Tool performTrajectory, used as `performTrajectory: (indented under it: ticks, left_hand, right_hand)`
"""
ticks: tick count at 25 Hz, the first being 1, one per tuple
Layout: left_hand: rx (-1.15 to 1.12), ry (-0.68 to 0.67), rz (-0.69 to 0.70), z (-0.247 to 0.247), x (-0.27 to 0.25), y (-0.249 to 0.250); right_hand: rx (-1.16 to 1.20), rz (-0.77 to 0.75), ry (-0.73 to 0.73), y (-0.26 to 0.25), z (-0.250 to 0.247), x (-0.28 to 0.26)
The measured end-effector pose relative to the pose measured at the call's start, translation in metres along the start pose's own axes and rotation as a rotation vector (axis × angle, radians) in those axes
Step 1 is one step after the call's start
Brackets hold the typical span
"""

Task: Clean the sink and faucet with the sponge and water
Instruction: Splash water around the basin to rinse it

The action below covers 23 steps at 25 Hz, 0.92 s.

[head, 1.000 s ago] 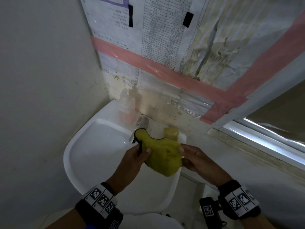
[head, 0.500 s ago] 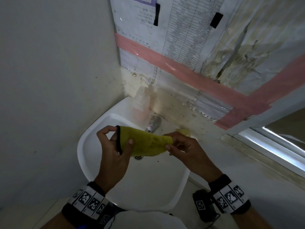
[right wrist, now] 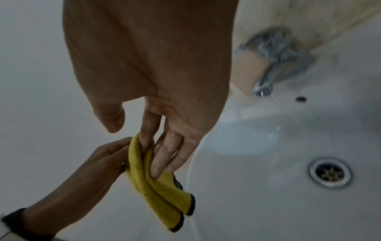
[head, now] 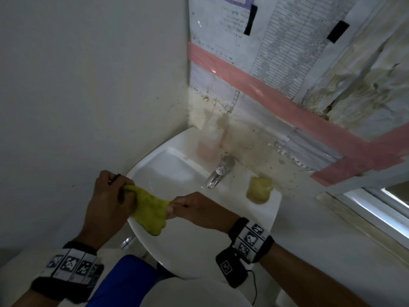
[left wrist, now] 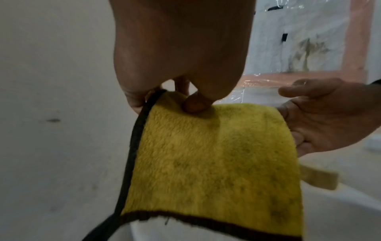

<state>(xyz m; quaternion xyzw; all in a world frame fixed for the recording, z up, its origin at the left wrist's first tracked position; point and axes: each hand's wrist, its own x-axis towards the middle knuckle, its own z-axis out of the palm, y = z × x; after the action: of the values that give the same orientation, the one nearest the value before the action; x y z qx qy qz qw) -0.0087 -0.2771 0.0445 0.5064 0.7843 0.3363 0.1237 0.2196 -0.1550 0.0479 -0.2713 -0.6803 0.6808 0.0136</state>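
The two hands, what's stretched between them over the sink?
A yellow cloth with a dark edge, held between the left hand and right hand; the head view shows it best.

Hidden behind the yellow cloth (head: 150, 212): the fingertips of the right hand (head: 197, 209). Smeared by motion blur in the right wrist view: the faucet (right wrist: 274, 62). Too blurred to read: the papers (head: 272, 41) on the wall.

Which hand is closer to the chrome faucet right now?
Right. The right hand sits just below the chrome faucet over the white sink; the left hand is farther off, by its left rim.
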Motion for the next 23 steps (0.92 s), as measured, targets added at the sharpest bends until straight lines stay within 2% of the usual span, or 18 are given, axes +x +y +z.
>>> performTrajectory:
  ticks: [3, 5, 8, 12, 15, 19, 23]
  left_hand:
    - [0.363, -0.055, 0.051, -0.009, 0.004, -0.04]
    - [0.551, -0.109, 0.068, -0.009, 0.01, -0.062]
    - [0.724, -0.204, 0.028, -0.002, 0.017, -0.072]
    - [0.759, -0.226, -0.056, 0.005, 0.027, -0.068]
    - [0.724, -0.273, -0.115, 0.017, 0.032, -0.075]
    - [0.612, -0.319, 0.029, 0.051, 0.029, -0.085]
    - [0.548, -0.277, 0.162, 0.077, 0.012, -0.095]
  right_hand:
    - [0.519, 0.183, -0.197, 0.018, 0.025, 0.036]
    - [0.75, 0.295, -0.197, 0.026, 0.038, 0.051]
    - [0.953, 0.425, -0.172, 0.034, 0.058, 0.064]
    - [1.05, 0.469, -0.235, 0.032, 0.084, 0.071]
    - [1.057, 0.474, -0.202, 0.034, 0.094, 0.073]
    - [1.085, 0.509, -0.064, 0.052, 0.083, 0.076]
    - [1.067, 0.571, 0.007, 0.067, 0.069, 0.074]
